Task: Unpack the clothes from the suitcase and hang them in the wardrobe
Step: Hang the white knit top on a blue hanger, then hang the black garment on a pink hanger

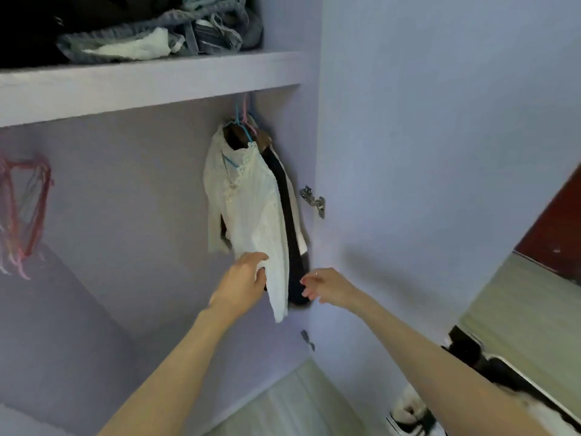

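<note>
Left hand (pixel 243 280) grips the lower hem of the white knit top (pixel 248 215), thumb in front and fingers behind the fabric. Right hand (pixel 323 286) hangs just beside the dark garments (pixel 294 247), fingers loosely curled and holding nothing; whether a fingertip touches the dark cloth cannot be told.

White knit top hangs on a blue hanger (pixel 242 130) at the far right end of the wardrobe (pixel 125 196), under the right end of the shelf (pixel 151 86) and close against the side wall. Rail itself is hidden by the shelf edge. Dark garments hang directly behind it, on hangers whose hooks bunch together with the blue one.

Risks, as judged:
- A downward tug at the hem could drag the wide neckline off one hanger arm, dropping the top.
- Crowded hooks could tangle, so shifting one hanger pulls its neighbours.
- Open-work knit could snag on the door hinge (pixel 312 201) nearby.

Spare pink hangers (pixel 23 212) hang at the left edge. Folded clothes (pixel 151 29) lie on the shelf. Suitcase (pixel 503 366) sits at the lower right, only partly in view.
</note>
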Tool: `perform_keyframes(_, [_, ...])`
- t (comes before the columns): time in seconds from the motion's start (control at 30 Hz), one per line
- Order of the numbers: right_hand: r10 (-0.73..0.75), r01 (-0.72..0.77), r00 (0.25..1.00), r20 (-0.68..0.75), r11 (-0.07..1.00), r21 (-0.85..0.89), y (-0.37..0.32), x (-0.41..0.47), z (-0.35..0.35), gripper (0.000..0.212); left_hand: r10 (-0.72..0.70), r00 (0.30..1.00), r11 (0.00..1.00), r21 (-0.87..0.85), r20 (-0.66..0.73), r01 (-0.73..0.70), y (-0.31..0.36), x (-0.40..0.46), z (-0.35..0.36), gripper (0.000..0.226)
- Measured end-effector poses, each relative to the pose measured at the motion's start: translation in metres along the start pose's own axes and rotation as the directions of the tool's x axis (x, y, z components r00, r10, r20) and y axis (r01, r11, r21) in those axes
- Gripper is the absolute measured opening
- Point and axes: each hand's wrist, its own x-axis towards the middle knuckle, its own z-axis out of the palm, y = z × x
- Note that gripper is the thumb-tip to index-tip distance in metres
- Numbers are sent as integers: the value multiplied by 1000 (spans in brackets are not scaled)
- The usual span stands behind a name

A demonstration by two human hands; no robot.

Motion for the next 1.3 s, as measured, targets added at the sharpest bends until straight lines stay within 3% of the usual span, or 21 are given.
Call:
perform_keyframes(0.13, [216,-221,969,118,975,32,105,-67,12,14,78,950,996,-69,302,-60,39,-45,88,33])
perform_keyframes(0.23, [331,-335,941,72,941,45,175,-104,4,16,123,872,991,-112,474,-79,72,-70,143,38])
perform_keyframes(0.27, [359,-362,932,49,930,61,196,-116,0,16,143,847,988,-129,512,-89,82,-76,160,44])
perform_keyframes(0.43, [492,-482,870,-26,860,165,294,-159,-31,16,179,744,984,-106,644,-145,141,-88,238,25])
perform_keyframes(0.6, [584,-536,804,-113,793,289,402,-186,-78,28,161,589,985,-90,792,-149,218,-97,338,26])
perform_keyframes(0.7, [640,-593,761,-107,753,286,485,-187,-108,29,96,531,995,-70,842,-69,251,-96,412,28])
perform_keyframes(0.83, [696,-655,707,-123,711,258,573,-171,-134,33,27,523,1000,-27,852,-8,262,-76,492,30])
perform_keyframes(0.97, [739,-701,663,-122,669,247,663,-147,-133,35,19,550,999,12,835,-52,257,-62,586,37])
perform_keyframes(1.17, [785,-774,612,-98,620,133,800,-90,-96,45,-2,463,991,65,887,-120,211,-61,745,44])
perform_keyframes(1.3, [715,-759,637,-289,646,-74,875,-45,-82,56,30,478,969,91,878,-230,183,-43,830,49])
